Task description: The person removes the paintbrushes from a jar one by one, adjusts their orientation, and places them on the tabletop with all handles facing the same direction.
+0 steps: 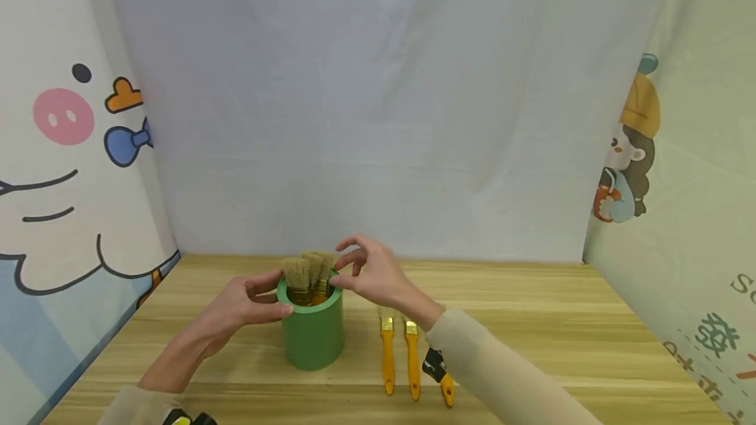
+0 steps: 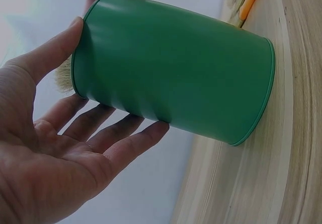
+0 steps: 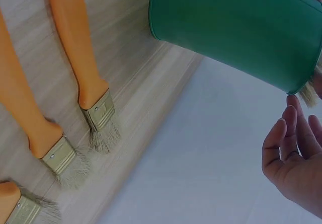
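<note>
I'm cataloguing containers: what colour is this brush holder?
The brush holder is plain green, seen best in the left wrist view.

The left forearm and the right forearm are partly covered by loose, cream-coloured sleeves, the left sleeve (image 1: 132, 406) being softly wrinkled and the right sleeve (image 1: 508, 372) ended by a plain cuff (image 1: 445, 325). The left hand (image 1: 245, 300) and the right hand (image 1: 378, 274) are left bare. Small black wrist-mounted devices are worn, the left device (image 1: 176, 416) being marked with yellow, the right device (image 1: 434, 364) being shaped like a block

We have an upright green holder (image 1: 313, 340) on the counter (image 1: 531, 310), brushes (image 1: 296, 274) bristles-up inside, three yellow-handled brushes (image 1: 387, 353) lying near it.
</note>
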A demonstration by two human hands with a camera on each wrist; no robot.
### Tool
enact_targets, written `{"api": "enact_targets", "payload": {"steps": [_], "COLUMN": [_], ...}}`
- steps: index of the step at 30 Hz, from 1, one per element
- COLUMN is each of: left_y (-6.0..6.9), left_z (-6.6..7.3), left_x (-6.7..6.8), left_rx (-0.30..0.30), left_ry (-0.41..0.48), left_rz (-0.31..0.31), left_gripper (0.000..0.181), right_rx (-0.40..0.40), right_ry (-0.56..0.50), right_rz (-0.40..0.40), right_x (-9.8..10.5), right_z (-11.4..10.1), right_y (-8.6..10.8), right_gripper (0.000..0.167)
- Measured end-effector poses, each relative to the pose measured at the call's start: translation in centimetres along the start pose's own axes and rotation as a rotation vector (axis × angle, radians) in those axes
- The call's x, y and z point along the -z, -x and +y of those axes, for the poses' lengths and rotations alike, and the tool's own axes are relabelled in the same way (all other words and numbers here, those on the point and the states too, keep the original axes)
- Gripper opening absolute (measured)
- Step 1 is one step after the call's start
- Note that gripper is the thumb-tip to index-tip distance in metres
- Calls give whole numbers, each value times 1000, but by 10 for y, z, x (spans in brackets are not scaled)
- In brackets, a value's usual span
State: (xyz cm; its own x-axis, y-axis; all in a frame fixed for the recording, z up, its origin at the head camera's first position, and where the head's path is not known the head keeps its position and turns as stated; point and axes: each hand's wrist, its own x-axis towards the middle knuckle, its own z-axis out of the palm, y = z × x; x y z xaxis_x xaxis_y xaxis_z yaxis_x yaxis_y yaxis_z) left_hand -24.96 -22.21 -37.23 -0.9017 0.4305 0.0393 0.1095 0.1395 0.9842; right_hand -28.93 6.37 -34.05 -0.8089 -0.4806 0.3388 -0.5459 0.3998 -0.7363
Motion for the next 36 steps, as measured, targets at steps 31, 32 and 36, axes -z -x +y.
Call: {"api": "enact_targets", "payload": {"steps": [31, 32, 36], "left_y": [1, 1, 1], "left_z": [-1, -1, -1], "left_x": [1, 1, 1], "left_rx": [14, 14, 9], "left_ry": [-7, -7, -4], "left_rz": [10, 10, 7], "left_gripper": [89, 89, 89], "right_rx": [34, 28, 6], "right_ry": [30, 28, 10], "right_rz": [49, 42, 40], "right_x": [-20, -19, -20], "right_z": [-6, -6, -5], "right_y": [-14, -14, -15], "right_gripper": [40, 41, 41]}}
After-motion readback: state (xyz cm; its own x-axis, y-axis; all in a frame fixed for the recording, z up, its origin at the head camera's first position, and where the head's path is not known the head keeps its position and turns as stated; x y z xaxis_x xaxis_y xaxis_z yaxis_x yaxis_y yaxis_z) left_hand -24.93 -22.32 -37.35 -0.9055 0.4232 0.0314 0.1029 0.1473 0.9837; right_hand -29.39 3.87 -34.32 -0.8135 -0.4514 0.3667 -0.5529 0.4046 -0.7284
